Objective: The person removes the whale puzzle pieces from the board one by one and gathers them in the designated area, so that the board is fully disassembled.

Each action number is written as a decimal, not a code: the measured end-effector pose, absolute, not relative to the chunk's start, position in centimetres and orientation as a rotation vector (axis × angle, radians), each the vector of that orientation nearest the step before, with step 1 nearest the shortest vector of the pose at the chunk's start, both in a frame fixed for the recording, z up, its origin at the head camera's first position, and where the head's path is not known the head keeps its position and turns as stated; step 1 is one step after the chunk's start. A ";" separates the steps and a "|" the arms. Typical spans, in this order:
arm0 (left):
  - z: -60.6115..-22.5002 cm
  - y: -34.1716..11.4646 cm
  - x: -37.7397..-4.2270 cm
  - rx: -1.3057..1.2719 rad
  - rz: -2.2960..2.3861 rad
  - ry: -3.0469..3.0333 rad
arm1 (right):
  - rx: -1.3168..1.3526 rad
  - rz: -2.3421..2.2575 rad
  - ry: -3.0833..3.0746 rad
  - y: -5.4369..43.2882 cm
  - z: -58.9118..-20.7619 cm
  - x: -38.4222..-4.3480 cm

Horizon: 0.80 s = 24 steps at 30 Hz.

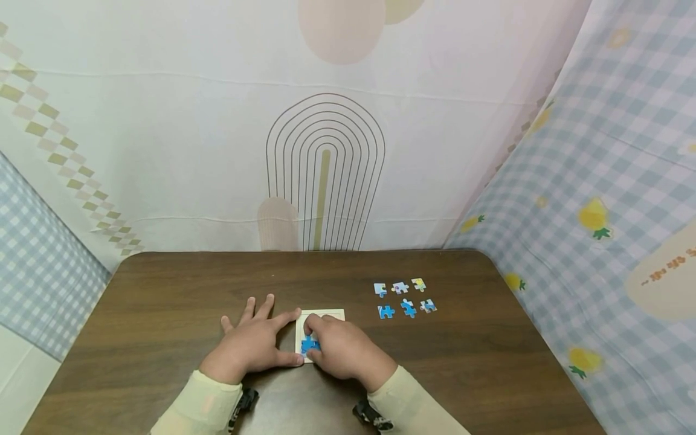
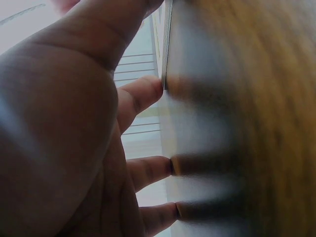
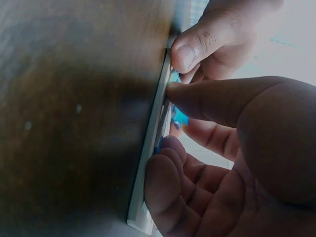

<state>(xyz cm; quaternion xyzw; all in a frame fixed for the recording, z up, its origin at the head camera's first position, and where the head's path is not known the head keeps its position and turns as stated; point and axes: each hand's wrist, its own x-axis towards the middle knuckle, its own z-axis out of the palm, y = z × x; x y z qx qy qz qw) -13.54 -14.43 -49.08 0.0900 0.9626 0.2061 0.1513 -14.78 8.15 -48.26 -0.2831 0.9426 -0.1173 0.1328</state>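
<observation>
A small pale puzzle tray (image 1: pixel 338 313) lies on the table between the two hands. Blue jigsaw pieces (image 1: pixel 309 344) show in its lower left part. My left hand (image 1: pixel 250 347) rests at the tray's left side with spread, straight fingers; its thumb and index fingertip touch that edge. Over the tray, my right hand (image 1: pixel 348 349) has its fingers curled and pinches a blue jigsaw piece (image 3: pixel 179 116) between thumb and index finger. That piece looks tilted in the right wrist view, partly covered by the thumb. The right hand hides the tray's right part.
To the right of the tray, several loose jigsaw pieces (image 1: pixel 408 308) lie in two rows on the brown wooden table (image 1: pixel 467 362). A patterned cloth (image 1: pixel 217 151) hangs behind the table, and a checked cloth (image 1: pixel 571 169) hangs along the right side.
</observation>
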 end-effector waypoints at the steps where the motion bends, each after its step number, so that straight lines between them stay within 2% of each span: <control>1: -49.1 -14.4 -13.6 0.259 0.594 2.763 | -0.822 -0.341 2.733 8.1 -48.2 -14.8; 7: -49.0 -14.6 -13.5 0.259 0.598 2.762 | -0.830 -0.415 2.706 8.2 -48.2 -15.0; 16: -49.1 -14.5 -13.5 0.255 0.591 2.758 | -0.811 -0.858 2.531 9.9 -48.1 -16.2; 24: -49.0 -14.4 -13.7 0.244 0.575 2.750 | -0.785 -0.960 2.482 11.3 -47.1 -16.8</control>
